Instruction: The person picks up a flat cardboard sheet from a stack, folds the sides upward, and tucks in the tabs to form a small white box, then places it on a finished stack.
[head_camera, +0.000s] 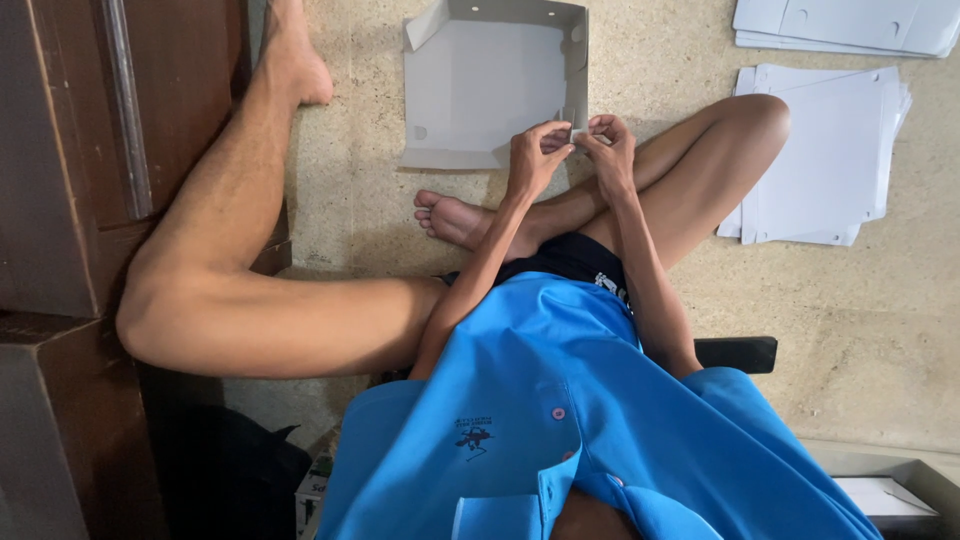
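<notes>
A white cardboard box blank (480, 85), partly folded with its far and right walls raised, lies on the speckled floor in front of me. My left hand (535, 155) and my right hand (608, 150) meet at the box's near right corner. Both pinch the corner flap (577, 133) between fingertips. I sit on the floor in a blue shirt, legs bent, one bare foot (450, 215) just under the box.
Stacks of flat white box blanks lie to the right (830, 160) and at the top right (850, 25). Dark wooden furniture (90, 150) stands along the left. A dark flat object (740, 352) sits by my right side, a box (890, 490) at bottom right.
</notes>
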